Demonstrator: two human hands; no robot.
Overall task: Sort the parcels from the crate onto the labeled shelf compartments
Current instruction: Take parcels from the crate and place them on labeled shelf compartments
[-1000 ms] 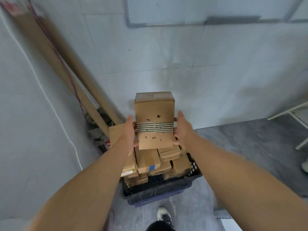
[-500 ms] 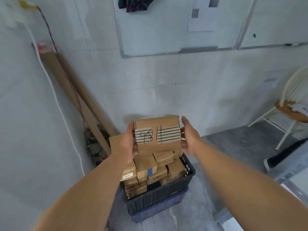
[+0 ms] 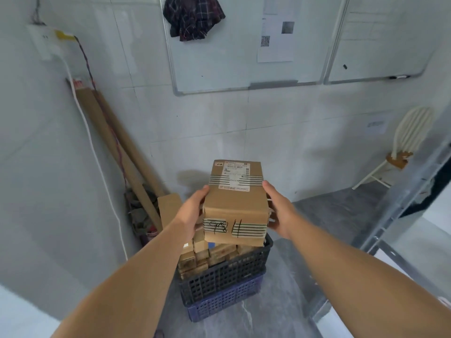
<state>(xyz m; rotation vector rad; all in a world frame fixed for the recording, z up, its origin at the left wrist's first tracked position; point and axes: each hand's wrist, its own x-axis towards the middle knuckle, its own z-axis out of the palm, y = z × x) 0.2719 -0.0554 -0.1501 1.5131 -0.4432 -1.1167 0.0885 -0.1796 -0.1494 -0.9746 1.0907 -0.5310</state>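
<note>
We hold one brown cardboard parcel (image 3: 235, 203) in the air above the black crate (image 3: 227, 272), clear of everything in it. Our left hand (image 3: 192, 213) presses flat against the parcel's left side with the fingers curled around its edge, and our right hand (image 3: 278, 211) clasps the right side the same way, so the box is gripped between both palms. The parcel's top face is turned toward us and carries a white shipping label (image 3: 235, 178) near its far edge, crossed by a band of dark-striped tape. A second striped band (image 3: 234, 226) runs across the near face, with black marker scrawl on it that we cannot read.

Directly below the parcel, the black crate is packed with more brown parcels (image 3: 202, 254), stacked tight and reaching above its rim. The black crate sits nested in a blue crate (image 3: 224, 301), which stands on the grey floor (image 3: 280, 276).

Left of the crate, long cardboard tubes (image 3: 114, 147) lean against the white wall, with a white cable and a twisted wire running down beside them. Above and behind the crate, a whiteboard (image 3: 231, 57) hangs on the wall with a dark plaid cloth (image 3: 192, 18) draped over its top and a printed sheet stuck to it. Right of the crate stands a grey metal shelf post (image 3: 400, 208), and beyond it a white chair (image 3: 405, 142) near the wall.
</note>
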